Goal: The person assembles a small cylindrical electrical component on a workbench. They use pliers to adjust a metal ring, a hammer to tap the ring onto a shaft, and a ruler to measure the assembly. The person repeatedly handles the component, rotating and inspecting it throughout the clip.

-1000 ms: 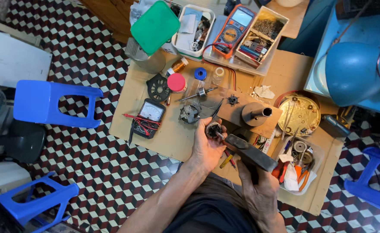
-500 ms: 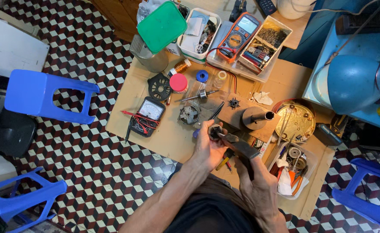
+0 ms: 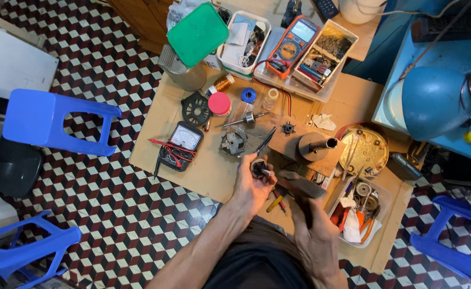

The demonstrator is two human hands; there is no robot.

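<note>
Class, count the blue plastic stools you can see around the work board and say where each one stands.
3, on the tiled floor: one stool left of the board, one stool at lower left, partly cut off, and one stool at lower right. Others may lie out of view.

orange meter (image 3: 294, 45): grey screen, table's far edge | black analog meter (image 3: 183, 142): white dial face, table's left side

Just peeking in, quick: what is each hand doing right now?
Left hand: closed around a small round metal part.
Right hand: closed on the handle of a dark hammer.
</note>
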